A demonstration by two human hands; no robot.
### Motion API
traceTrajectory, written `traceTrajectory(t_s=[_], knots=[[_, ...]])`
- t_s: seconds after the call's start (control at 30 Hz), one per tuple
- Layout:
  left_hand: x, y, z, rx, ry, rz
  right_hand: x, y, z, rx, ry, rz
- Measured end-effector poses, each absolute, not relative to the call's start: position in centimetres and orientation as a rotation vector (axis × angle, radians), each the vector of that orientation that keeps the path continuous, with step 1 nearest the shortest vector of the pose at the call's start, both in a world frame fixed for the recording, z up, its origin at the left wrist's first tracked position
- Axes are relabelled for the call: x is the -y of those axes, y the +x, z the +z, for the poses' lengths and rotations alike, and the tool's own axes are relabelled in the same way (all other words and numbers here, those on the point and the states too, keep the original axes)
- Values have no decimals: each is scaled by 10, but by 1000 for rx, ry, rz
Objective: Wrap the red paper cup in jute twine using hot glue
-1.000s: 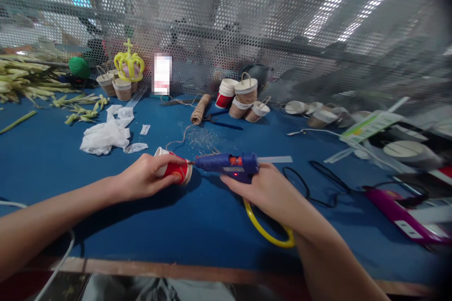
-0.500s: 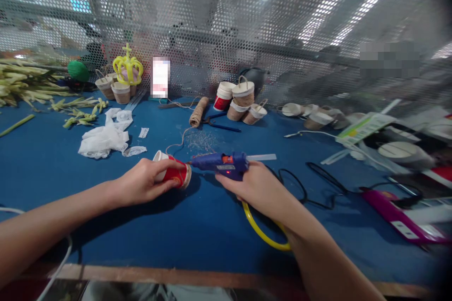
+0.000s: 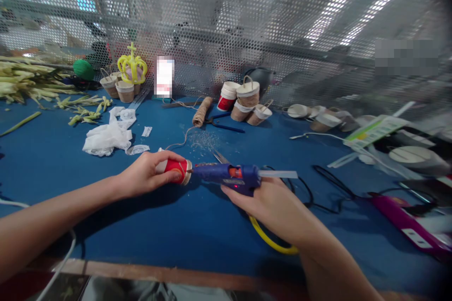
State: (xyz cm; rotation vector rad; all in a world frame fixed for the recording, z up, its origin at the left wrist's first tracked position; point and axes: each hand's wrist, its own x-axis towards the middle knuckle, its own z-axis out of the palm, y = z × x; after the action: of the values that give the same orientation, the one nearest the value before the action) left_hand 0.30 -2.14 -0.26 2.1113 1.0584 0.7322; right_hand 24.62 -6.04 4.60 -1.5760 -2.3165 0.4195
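Note:
My left hand [image 3: 144,174] is closed around a red and white paper cup [image 3: 182,165] lying on its side, its base end toward the right. Twine lies across the cup and trails away behind it. In my right hand [image 3: 264,202] is a blue glue gun [image 3: 226,176] with a clear glue stick jutting from its back and a small red light on. Its nozzle meets or nearly meets the cup near the base; exact contact cannot be made out. Beneath the gun and right hand lie scissors [image 3: 270,240] with a yellow handle, their blade tips showing beyond the gun.
A twine roll [image 3: 202,112] lies behind the cup, beside dark blue-handled pliers [image 3: 226,127]. Small twine-wrapped buckets [image 3: 247,94] stand farther back. White lace [image 3: 108,138] sits at left, a purple power strip [image 3: 406,221] at right. A perforated metal screen [image 3: 212,19] rises behind.
The glue gun has shifted slightly right and nearer to me, uncovering the scissors' blade tips. The cup has turned a little in my left hand. The whole view has drifted slightly.

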Motion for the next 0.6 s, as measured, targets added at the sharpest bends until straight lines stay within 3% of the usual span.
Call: traceTrajectory(t_s=[0.6], knots=[[28,4,-6,-1003,2394,739,49,243,48,2255,-1525,426]])
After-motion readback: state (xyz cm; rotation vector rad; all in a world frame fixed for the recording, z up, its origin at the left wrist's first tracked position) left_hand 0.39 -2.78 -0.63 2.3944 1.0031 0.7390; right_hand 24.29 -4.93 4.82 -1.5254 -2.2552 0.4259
